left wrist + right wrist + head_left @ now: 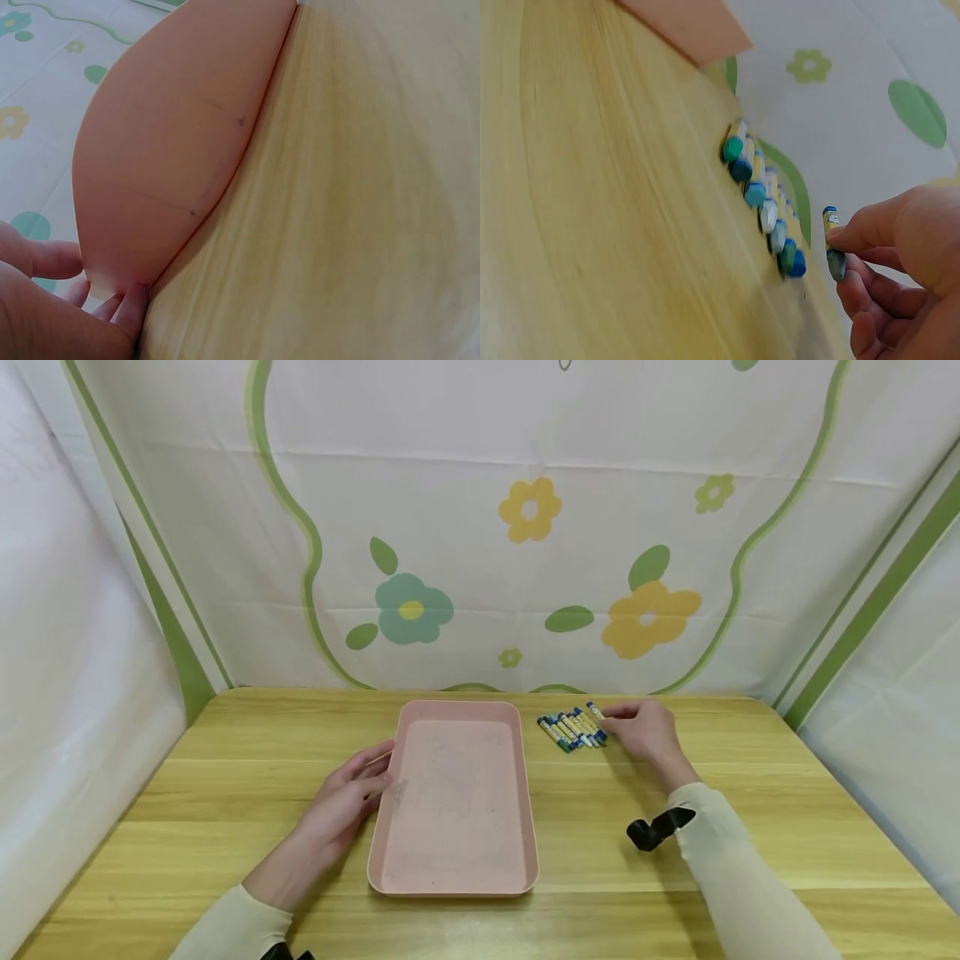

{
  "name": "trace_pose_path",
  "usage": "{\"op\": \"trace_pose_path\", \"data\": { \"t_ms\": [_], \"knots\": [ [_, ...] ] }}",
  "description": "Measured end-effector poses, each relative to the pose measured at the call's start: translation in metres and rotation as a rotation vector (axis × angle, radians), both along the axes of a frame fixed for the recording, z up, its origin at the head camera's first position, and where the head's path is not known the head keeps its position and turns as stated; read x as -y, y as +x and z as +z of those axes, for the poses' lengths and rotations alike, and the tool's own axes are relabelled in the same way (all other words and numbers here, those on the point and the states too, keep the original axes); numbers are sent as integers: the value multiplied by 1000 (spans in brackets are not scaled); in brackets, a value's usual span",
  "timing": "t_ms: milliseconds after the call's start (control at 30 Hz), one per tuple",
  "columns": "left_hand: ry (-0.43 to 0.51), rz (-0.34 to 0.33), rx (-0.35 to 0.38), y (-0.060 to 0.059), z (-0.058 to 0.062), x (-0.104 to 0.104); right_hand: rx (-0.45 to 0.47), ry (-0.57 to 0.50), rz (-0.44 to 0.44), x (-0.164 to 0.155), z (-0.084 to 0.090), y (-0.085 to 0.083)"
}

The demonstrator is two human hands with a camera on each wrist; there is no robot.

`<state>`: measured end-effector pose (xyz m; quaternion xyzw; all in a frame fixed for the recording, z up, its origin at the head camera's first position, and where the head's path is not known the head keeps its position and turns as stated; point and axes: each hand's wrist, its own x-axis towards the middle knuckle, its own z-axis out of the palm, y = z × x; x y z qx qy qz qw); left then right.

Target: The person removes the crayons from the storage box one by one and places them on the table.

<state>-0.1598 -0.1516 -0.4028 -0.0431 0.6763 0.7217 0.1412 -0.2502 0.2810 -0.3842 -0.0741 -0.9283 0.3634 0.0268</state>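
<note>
**Tray, crayons and two hands on a wooden table**

Head view. A pink tray (454, 860) is set flat at the middle of the table (750, 877). The left hand (347, 802) is laid against the tray's left edge, fingers relaxed and nearly straight, nothing grasped. A row of crayons (568, 732) is laid side by side just right of the tray's far corner. The right hand (645, 732) is placed at the right end of that row, with one crayon (596, 712) pinched at the fingertips. A flowered cloth (525, 527) is hung behind the table.

Left wrist view. The tray's rim (172, 187) is touched by the fingertips (131, 304), which are not curled round it.

Right wrist view. The single crayon (832, 251) is held between thumb and forefinger, just beside the row (765, 206) and apart from it. The tray's corner (690, 26) is seen beyond the row.
</note>
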Motion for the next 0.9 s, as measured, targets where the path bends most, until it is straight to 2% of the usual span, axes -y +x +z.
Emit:
{"op": "trace_pose_path", "data": {
  "t_ms": [467,900],
  "knots": [
    [0,4,-2,2,1,-1,36,-2,-15,-8,-14,-12],
    [-3,0,-10,1,0,-2,64,-13,5,-10,-13,-9]
  ]
}}
